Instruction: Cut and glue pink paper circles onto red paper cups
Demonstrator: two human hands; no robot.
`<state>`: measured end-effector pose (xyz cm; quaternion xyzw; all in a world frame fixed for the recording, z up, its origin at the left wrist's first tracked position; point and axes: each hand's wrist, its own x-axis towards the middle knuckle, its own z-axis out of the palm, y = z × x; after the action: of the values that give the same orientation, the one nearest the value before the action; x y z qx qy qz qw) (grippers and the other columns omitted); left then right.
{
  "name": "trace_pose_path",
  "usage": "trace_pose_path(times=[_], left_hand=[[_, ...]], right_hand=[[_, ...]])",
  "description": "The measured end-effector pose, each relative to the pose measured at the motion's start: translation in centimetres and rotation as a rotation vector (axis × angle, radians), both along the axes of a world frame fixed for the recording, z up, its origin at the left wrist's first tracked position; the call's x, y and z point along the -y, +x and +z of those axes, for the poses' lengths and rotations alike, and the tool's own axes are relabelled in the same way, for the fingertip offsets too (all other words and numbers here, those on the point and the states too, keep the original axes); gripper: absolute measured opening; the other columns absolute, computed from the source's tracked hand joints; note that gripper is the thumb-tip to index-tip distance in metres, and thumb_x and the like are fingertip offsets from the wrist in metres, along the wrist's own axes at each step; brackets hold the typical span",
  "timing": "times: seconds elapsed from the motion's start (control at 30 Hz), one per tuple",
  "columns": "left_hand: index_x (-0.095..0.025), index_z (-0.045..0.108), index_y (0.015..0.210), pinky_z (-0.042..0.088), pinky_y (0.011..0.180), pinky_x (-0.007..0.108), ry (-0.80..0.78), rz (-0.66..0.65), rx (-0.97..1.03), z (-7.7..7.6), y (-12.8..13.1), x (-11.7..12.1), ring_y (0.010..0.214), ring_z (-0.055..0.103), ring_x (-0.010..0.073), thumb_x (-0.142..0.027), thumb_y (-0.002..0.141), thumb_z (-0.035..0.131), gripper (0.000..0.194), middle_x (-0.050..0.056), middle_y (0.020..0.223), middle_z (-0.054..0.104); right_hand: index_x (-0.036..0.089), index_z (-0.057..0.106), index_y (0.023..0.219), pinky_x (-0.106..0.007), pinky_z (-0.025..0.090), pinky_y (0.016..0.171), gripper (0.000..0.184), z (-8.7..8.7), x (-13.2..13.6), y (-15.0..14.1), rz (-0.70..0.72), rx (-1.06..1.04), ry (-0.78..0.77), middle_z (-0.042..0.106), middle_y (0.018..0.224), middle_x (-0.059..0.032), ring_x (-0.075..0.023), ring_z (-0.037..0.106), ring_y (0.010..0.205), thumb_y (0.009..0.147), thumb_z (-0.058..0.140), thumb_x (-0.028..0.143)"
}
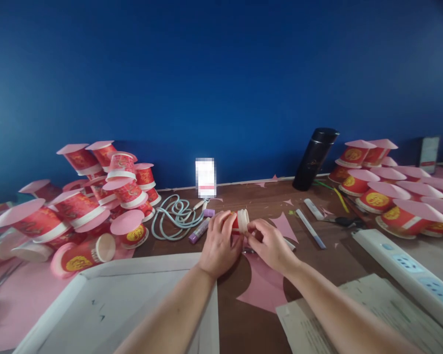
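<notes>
My left hand [221, 243] is wrapped round a small red paper cup [239, 221], tipped on its side with its pale rim toward the right. My right hand [268, 243] has its fingers pinched together at the rim of that cup. The fingers hide much of the cup. Beneath the hands lies a pink paper offcut [263, 285] with curved cut edges. A purple glue stick [199, 231] is just left of my left hand, near a purple cap [208, 213].
Red cups with pink paper discs [127, 184] are piled at left; more cups [395, 191] stand at right. A pale blue cable [170, 216], black flask [315, 160], white power strip [409, 275], paper cutter [310, 228], scissors [2, 285], cardboard [369, 314] and white board [140, 305] surround the hands.
</notes>
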<state>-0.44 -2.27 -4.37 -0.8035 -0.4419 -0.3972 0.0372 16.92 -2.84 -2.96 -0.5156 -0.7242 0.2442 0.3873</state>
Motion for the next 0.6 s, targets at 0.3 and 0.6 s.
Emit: trace_pose_path(times=[0.3, 0.6], left_hand=[[-0.016, 0.039, 0.136, 0.031, 0.112, 0.050, -0.081, -0.073, 0.002, 0.6, -0.2, 0.9, 0.130, 0.040, 0.0280, -0.021, 0.085, 0.054, 0.053, 0.015, 0.134, 0.048], [-0.015, 0.037, 0.139, 0.034, 0.112, 0.047, -0.118, -0.061, -0.011, 0.9, 0.1, 1.5, 0.134, 0.037, 0.0268, -0.027, 0.090, 0.053, 0.053, 0.016, 0.139, 0.045]], right_hand=[[0.021, 0.055, 0.082, -0.028, 0.043, 0.064, 0.007, -0.3, 1.0, -0.2, 0.047, 0.029, 0.048, 0.058, 0.079, -0.0007, -0.0144, 0.054, 0.068, 0.087, 0.051, 0.017], [0.022, 0.057, 0.087, -0.028, 0.042, 0.068, 0.011, 0.4, 1.6, -0.1, 0.115, -0.047, 0.069, 0.059, 0.084, -0.0018, -0.0154, 0.054, 0.074, 0.088, 0.049, 0.013]])
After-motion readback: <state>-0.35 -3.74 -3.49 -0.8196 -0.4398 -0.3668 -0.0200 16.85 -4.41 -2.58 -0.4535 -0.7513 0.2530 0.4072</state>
